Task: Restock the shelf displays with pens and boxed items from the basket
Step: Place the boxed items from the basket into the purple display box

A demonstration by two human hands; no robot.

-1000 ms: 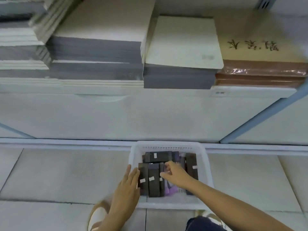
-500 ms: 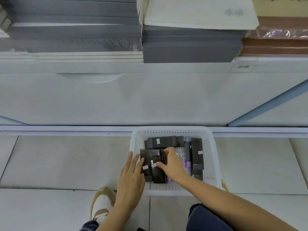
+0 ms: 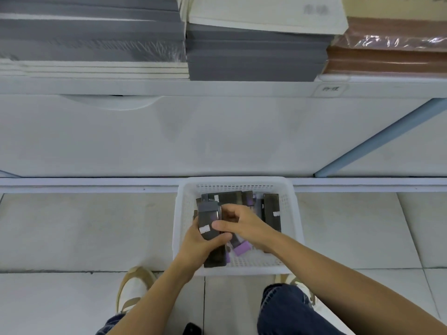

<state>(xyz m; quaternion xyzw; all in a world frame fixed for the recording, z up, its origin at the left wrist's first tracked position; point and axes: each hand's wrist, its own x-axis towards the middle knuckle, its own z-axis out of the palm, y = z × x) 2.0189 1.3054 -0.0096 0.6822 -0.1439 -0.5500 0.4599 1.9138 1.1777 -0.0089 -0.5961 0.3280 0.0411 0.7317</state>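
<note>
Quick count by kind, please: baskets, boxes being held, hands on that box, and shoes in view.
Basket: 1
Box being held: 1
Hands on it: 2, left hand and right hand
Shoes: 2, left shoe and right shoe, the latter partly hidden by a knee
Total: 6
The loose boxes in the basket overlap too much to count.

Hidden, cropped and unreadable parts noted.
The dark box (image 3: 209,218) is partly covered by the left hand (image 3: 197,241) at its 6 o'clock end and by the right hand (image 3: 244,224) at 3 o'clock. Its white sticker (image 3: 204,229) is too small to be read. The purple item (image 3: 242,248) in the basket (image 3: 237,182) is half hidden under the right hand. The shelf label (image 3: 330,88) and pad print (image 3: 316,9) at 1 o'clock are blurred. Paper stacks (image 3: 96,32) are cut off at 12 o'clock, a dark object (image 3: 192,329) at 6 o'clock.
</note>
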